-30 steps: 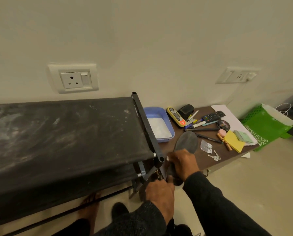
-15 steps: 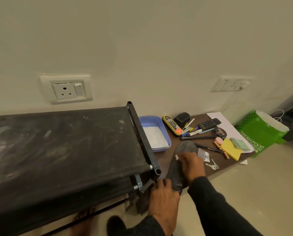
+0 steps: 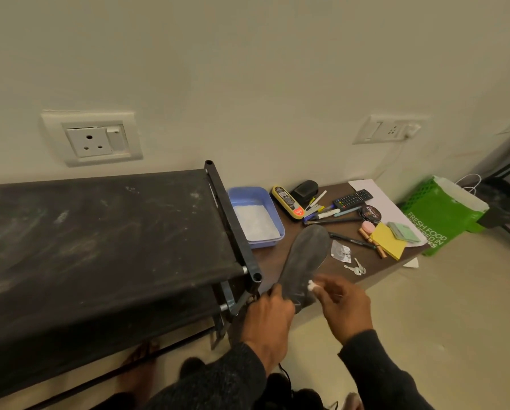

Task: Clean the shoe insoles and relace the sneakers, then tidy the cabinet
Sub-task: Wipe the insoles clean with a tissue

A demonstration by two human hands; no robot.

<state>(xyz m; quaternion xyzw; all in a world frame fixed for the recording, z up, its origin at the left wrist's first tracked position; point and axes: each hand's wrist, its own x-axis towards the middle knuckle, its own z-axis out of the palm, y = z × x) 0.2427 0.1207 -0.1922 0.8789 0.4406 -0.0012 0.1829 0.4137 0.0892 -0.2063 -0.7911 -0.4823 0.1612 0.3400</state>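
A dark grey insole (image 3: 305, 258) lies slanted on the low brown table (image 3: 375, 267), its heel end over the front edge. My left hand (image 3: 267, 321) grips that heel end. My right hand (image 3: 341, 306) pinches a small white wad (image 3: 311, 286) and presses it on the insole near the heel. A blue tray (image 3: 273, 216) holding white powder sits just behind, beside the black shoe rack (image 3: 100, 232). Dark sneakers (image 3: 280, 389) show partly at the bottom edge, mostly hidden by my sleeves.
The table also carries a yellow shoe-polish applicator (image 3: 288, 202), a remote (image 3: 352, 198), pens, sticky notes (image 3: 388, 245), keys (image 3: 356, 269) and a polish tin (image 3: 370, 213). A green paper bag (image 3: 443, 214) stands on the floor to the right. Bare feet are under the rack.
My right hand slid up the insole toward the toe with the white wad, then came back down near the heel. My left hand kept its hold on the heel end.
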